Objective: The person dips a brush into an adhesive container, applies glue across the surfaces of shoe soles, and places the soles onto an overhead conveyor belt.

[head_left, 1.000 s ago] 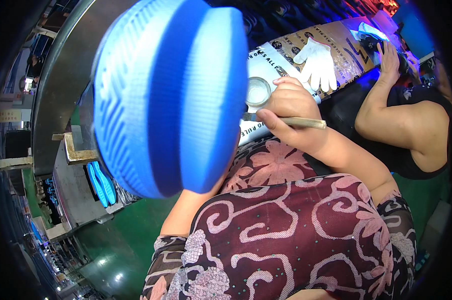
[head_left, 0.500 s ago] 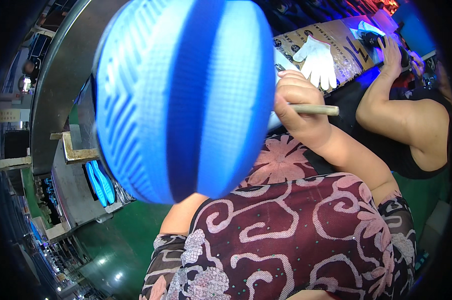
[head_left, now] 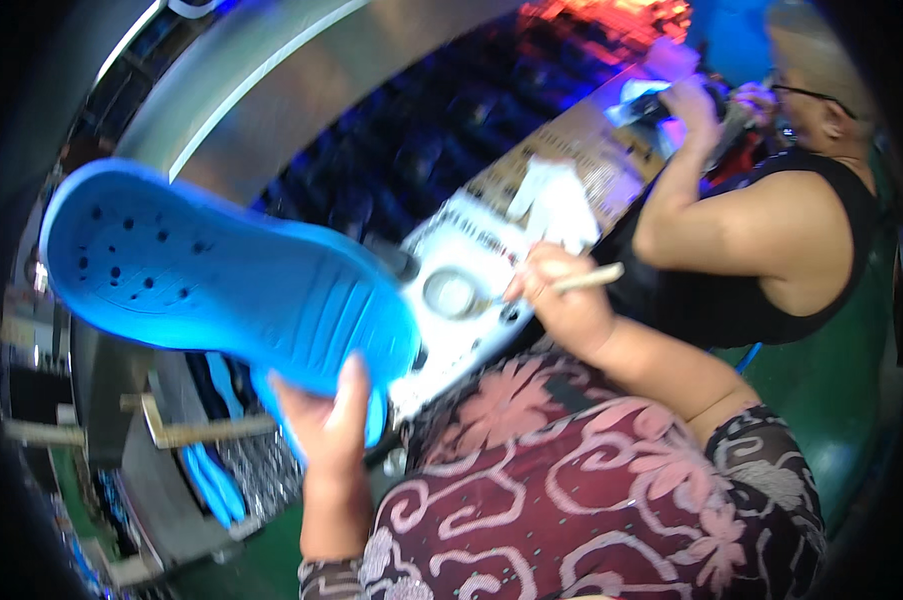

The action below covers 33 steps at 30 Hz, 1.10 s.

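My left hand (head_left: 326,425) grips a blue shoe sole (head_left: 241,275) by its near right end, thumb on top. The sole's upper face shows, with small holes at the far left end and ridges at the other. Part of a second blue piece (head_left: 376,418) shows beneath it, beside my fingers. My right hand (head_left: 561,295) is closed around a brush with a pale wooden handle (head_left: 593,277). The brush's working end reaches down to a small round cup (head_left: 451,293), where blur hides its tip. A white printed surface (head_left: 461,235) lies under the cup.
A white glove (head_left: 554,205) lies on brown cardboard (head_left: 596,150) beyond my right hand. At the right a co-worker (head_left: 761,225) in a black top handles a dark item. A curved metal edge (head_left: 271,85) runs along the far left. More blue soles (head_left: 213,482) lie lower left.
The blue sole has moved left and away from the camera, turning from its patterned outside to its holed face. My right hand has moved left and down, bringing the brush to the cup.
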{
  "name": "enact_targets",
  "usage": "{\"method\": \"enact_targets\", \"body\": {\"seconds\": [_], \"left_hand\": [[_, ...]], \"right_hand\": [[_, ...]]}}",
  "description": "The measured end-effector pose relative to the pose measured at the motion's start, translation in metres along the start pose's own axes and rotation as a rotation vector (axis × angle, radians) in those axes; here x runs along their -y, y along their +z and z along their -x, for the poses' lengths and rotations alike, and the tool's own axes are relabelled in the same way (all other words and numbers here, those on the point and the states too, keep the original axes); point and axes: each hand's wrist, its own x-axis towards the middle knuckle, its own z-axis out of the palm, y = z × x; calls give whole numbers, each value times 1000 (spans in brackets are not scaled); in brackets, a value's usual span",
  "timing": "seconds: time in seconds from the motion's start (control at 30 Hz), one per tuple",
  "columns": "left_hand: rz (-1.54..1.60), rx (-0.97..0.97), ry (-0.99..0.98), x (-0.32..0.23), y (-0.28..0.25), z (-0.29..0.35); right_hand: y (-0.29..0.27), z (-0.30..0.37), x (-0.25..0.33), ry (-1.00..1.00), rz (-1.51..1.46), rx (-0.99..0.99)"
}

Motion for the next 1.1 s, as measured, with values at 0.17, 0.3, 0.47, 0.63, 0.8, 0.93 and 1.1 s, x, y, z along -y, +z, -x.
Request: {"method": "enact_targets", "body": {"seconds": [0.17, 0.3, 0.47, 0.63, 0.8, 0.93, 1.1], "left_hand": [[635, 552, -452, -62, -3, -18], [627, 752, -513, -87, 87, -64], [907, 558, -458, -147, 238, -222], [931, 472, -25, -157, 268, -216], [396, 594, 150, -68, 155, -130], [-255, 469, -305, 30, -16, -50], [-1269, -138, -296, 124, -177, 72]], "right_hand": [[-23, 15, -13, 71, -10, -3], [-51, 19, -20, 122, 69, -46], [-64, 19, -21, 147, 21, -111], [-77, 31, -38, 388, -74, -140], [-78, 38, -50, 401, -176, -133], [-57, 38, -51, 455, -264, -69], [-24, 30, -42, 491, -284, 32]]}}
